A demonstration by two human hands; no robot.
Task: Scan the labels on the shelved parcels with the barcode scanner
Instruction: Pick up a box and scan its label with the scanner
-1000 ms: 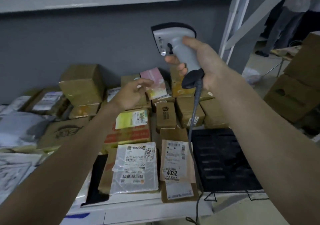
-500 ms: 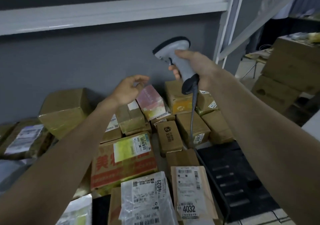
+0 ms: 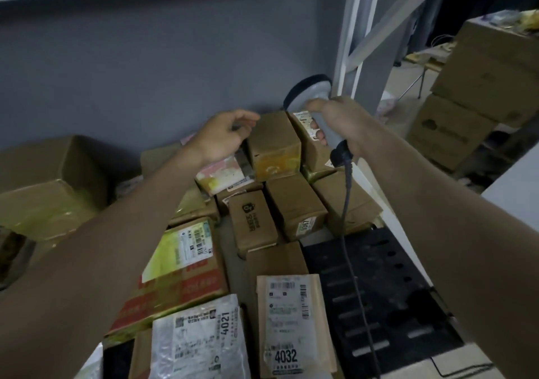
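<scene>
Barcode scanner [image 3: 316,107]: grey pistol-grip unit with dark head, cable trailing down, raised at the back of the shelf beside a labelled parcel [image 3: 309,133]. Right hand [image 3: 338,121] is wrapped round its grip. Left hand [image 3: 221,136], fingers loosely curled and holding nothing, hovers by the tall brown box [image 3: 274,145]. Progress unclear; judging by the many visible labels, e.g. parcel 4032 [image 3: 291,329], much scanning likely remains.

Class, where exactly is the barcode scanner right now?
In the head view, right of centre, the barcode scanner is held in the right hand above the back-row parcels, just left of the white shelf post.
</scene>
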